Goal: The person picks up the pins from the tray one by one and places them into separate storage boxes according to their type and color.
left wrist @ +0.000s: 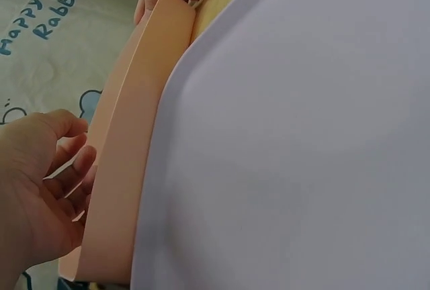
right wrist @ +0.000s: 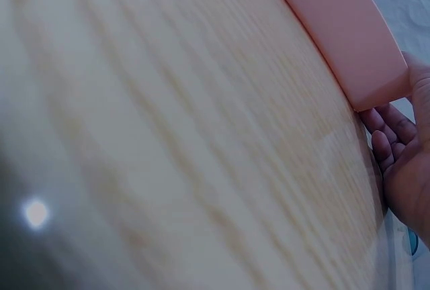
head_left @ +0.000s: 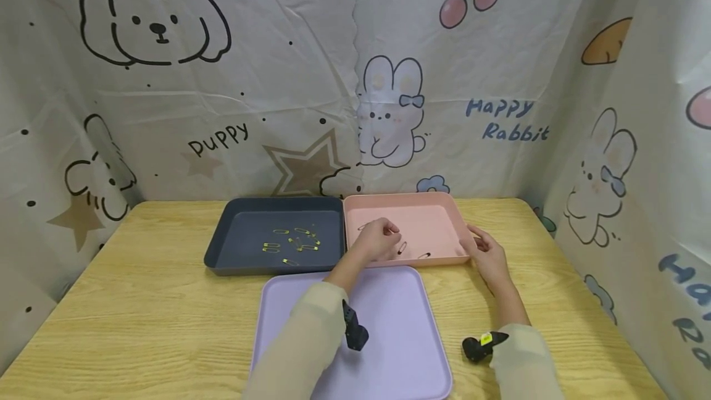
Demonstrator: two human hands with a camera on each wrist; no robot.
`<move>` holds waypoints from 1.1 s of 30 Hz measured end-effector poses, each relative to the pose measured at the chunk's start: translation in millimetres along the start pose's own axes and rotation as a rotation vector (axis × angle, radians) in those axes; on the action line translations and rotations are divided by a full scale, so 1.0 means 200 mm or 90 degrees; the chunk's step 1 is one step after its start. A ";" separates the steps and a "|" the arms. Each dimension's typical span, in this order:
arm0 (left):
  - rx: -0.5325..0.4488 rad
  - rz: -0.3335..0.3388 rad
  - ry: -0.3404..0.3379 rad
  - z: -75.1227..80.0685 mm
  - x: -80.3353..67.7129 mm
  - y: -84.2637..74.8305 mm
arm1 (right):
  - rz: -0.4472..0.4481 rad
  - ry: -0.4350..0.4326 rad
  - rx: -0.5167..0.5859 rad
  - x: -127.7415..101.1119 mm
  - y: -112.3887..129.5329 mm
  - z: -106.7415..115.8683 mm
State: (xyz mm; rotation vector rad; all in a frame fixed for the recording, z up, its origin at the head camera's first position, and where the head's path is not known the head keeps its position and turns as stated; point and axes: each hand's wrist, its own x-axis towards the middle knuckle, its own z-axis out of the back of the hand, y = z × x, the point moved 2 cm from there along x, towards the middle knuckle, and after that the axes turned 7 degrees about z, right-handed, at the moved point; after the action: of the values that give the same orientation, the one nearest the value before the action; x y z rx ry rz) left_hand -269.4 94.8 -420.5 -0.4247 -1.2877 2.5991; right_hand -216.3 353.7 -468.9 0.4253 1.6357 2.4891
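We see the left hand (head_left: pixel 378 241) reaching forward over the near rim into the pink tray (head_left: pixel 444 215), its forearm in a pale, soft-looking sleeve (head_left: pixel 311 338) crossing the lilac tray (head_left: pixel 400 326); the fingers (left wrist: pixel 74 169) are bent loosely inward, and we cannot tell from any view whether they pinch anything. The right hand (head_left: pixel 486 255) lies at the tray's near right corner, fingers (right wrist: pixel 386 135) curled against the outside of the wall with the wooden table (head_left: pixel 139 301) under them, so the hand steadies that corner by touch and the two hands stand apart at either side of the same tray. The pink tray is smooth matt plastic, square with rounded corners and a low upright wall. Inside it, just beside the left fingertips, lie small dark safety pins (head_left: pixel 402 247), thin bent wire; another (head_left: pixel 424 255) rests nearer the right hand. To the left of the left hand, touching the pink tray's side, sits a dark grey tray (head_left: pixel 233 233) of the same shape, holding a loose scatter of gold-coloured safety pins (head_left: pixel 294 242). The lilac tray, broad and flat with a shallow lip, lies nearest us beneath the left forearm. The table shows pale yellow grain. Behind the hands hangs a creased white cartoon-printed sheet (head_left: pixel 278 79).
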 end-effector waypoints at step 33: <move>0.141 -0.089 0.013 0.20 -0.19 0.09 | -0.008 0.010 -0.013 -0.01 0.01 0.00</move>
State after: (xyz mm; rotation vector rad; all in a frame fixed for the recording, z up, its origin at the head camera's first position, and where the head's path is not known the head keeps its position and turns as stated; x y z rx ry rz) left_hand -248.6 43.0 -405.4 -0.3089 -0.9700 2.5732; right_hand -215.0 353.4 -468.0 0.3917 1.6132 2.5036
